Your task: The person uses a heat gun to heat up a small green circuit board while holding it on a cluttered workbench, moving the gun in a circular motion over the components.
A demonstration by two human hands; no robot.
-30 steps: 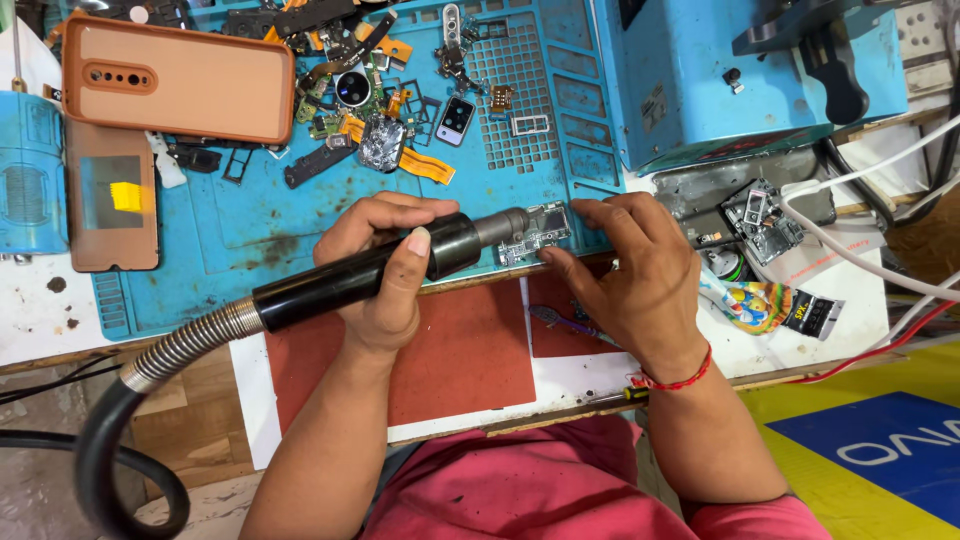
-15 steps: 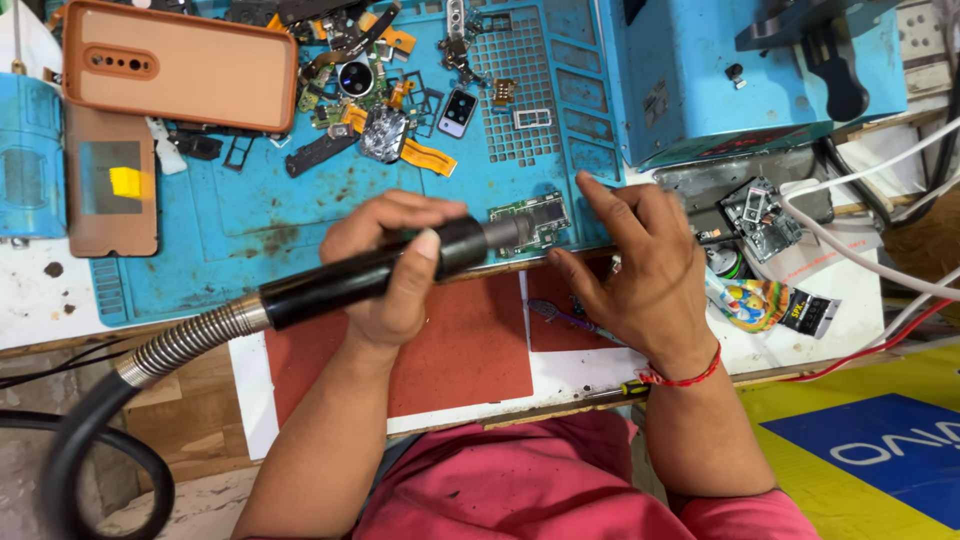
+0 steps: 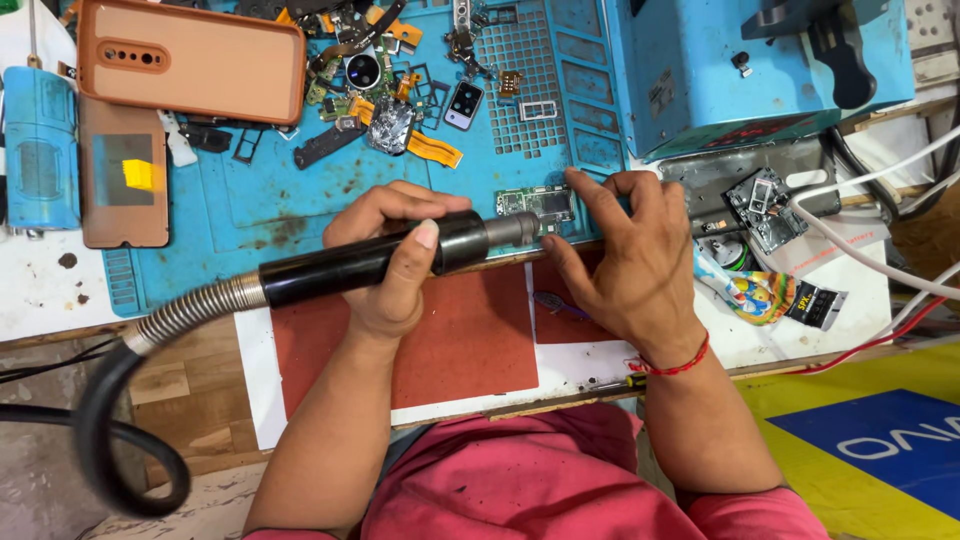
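My left hand (image 3: 395,255) grips a black hot-air handpiece (image 3: 390,258) with a metal nozzle, fed by a ribbed metal and black hose (image 3: 130,400) from the lower left. The nozzle points at a small green circuit board (image 3: 537,203) lying on the blue work mat (image 3: 260,205). My right hand (image 3: 630,260) rests beside the board, index finger and thumb touching its right edge. A red thread bracelet sits on that wrist.
An orange phone case (image 3: 190,58) and a brown phone back (image 3: 123,172) lie at the upper left. Loose phone parts and flex cables (image 3: 375,95) clutter the mat's top. A blue machine housing (image 3: 740,70) stands upper right, with white cables (image 3: 880,260) beside it.
The handpiece nozzle and my left hand stay over the board. My right hand's fingers have shifted slightly along the board's right edge. The camera has drifted a little.
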